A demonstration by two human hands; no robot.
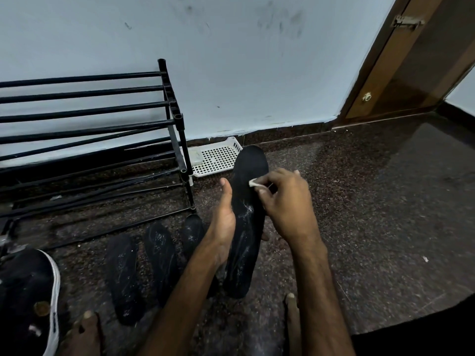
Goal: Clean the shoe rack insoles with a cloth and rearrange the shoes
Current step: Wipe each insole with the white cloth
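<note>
My left hand (223,222) grips a long black insole (246,242) from below, holding it above the floor with the toe end pointing away. White smears show on its middle. My right hand (285,204) pinches a small white cloth (254,182) and presses it against the upper part of that insole. Three more black insoles lie on the floor to the left: one (123,276), a second (160,255), and a third (192,235) partly hidden behind my left forearm. A black shoe with a white sole (30,299) sits at the bottom left.
The black metal shoe rack (174,119) stands against the pale wall on the left, its bars bare. A white plastic mesh tray (218,158) lies on the floor beside the rack. A wooden door (411,68) is at the right. My bare toes (87,327) show at the bottom.
</note>
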